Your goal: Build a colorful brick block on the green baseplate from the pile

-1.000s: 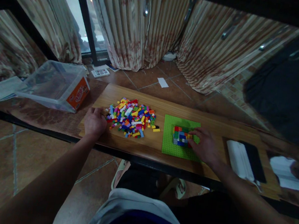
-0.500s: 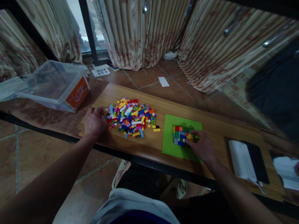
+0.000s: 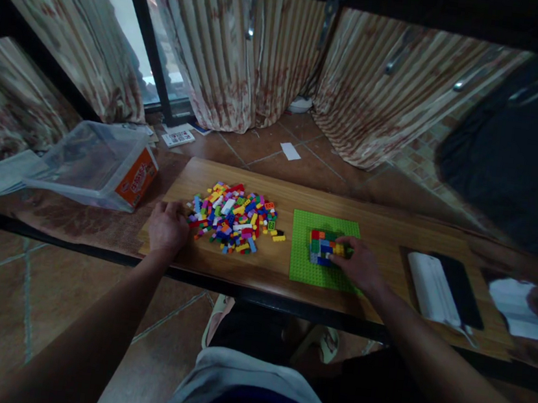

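Patterned beige-and-red curtains [image 3: 286, 60] hang behind a long brown wooden counter [image 3: 250, 271], with brown tiled floor around it and the light dim. On the counter's right half lies a square lime-green studded plastic baseplate [image 3: 297, 257], and on it sits a low block of mixed-colour plastic bricks [image 3: 321, 246], the thing being worked on.

Little has changed over the last second. The right hand [image 3: 358, 261] has stayed at the right side of that block, though its thumb now seems to reach a little further across the near part. Thumb and fingers are narrow about a yellow plastic piece [image 3: 339, 249]; whether they grip it or only press on it, I cannot tell.

The left hand [image 3: 168, 227] has not left its spot, fingers curled, beside the loose heap of multicoloured plastic bricks [image 3: 227, 219]; whether anything is in it cannot be seen. The heap looks the same as before, so I judge this moment to be about seating or adjusting a piece on the block, not picking out another.
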Demonstrator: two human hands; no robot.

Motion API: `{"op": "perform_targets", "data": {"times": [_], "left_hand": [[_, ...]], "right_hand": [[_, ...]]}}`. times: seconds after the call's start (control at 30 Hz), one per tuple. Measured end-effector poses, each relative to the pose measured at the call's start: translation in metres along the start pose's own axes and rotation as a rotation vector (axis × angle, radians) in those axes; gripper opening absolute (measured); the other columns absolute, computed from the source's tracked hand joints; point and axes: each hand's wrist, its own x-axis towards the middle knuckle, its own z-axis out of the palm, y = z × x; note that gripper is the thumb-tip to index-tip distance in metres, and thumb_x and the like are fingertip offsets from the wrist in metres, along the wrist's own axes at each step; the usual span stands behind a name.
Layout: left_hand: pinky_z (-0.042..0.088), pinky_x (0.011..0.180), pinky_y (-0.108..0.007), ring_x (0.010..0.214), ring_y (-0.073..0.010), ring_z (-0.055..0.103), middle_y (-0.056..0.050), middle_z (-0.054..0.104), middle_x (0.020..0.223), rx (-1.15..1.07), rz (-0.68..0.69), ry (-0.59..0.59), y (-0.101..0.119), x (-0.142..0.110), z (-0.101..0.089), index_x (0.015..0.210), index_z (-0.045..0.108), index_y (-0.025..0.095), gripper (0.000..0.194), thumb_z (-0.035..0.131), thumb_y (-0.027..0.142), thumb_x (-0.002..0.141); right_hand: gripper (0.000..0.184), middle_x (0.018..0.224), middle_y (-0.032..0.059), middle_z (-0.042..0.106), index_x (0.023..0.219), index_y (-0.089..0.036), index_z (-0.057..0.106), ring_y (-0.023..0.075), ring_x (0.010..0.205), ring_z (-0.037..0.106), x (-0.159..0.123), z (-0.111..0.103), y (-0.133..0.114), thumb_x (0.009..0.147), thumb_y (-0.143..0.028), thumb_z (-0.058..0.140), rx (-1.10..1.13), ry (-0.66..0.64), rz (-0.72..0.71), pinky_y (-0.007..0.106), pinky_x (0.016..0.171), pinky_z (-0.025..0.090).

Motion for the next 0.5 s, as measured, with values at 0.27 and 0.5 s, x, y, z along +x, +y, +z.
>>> {"op": "perform_targets", "data": {"times": [0.27, 0.5], "left_hand": [[0.047, 0.087, -0.039, 0.103, -0.0288, 0.057, -0.014, 0.060, 0.111, -0.002, 0.005, 0.003, -0.0026, 0.0007, 0.0024, 0.110, 0.067, 0.019, 0.034, 0.046, 0.018, 0.083], [0.046, 0.088, -0.038, 0.102, -0.0288, 0.058, -0.014, 0.060, 0.111, -0.001, 0.007, 0.005, -0.0020, 0.0007, 0.0016, 0.110, 0.067, 0.018, 0.035, 0.044, 0.020, 0.084]], "right_hand": [[0.030, 0.094, 0.0081, 0.068, 0.092, -0.022, 0.064, 0.0261, 0.084, 0.064, 0.0034, -0.0059, 0.0000, 0.065, -0.035, 0.070, 0.020, -0.020, -0.016, 0.044, 0.076, 0.051], [0.030, 0.092, 0.0089, 0.067, 0.091, -0.022, 0.064, 0.0265, 0.084, 0.063, 0.0024, -0.0003, -0.0038, 0.072, -0.045, 0.063, -0.056, 0.029, 0.007, 0.045, 0.078, 0.050]]}}
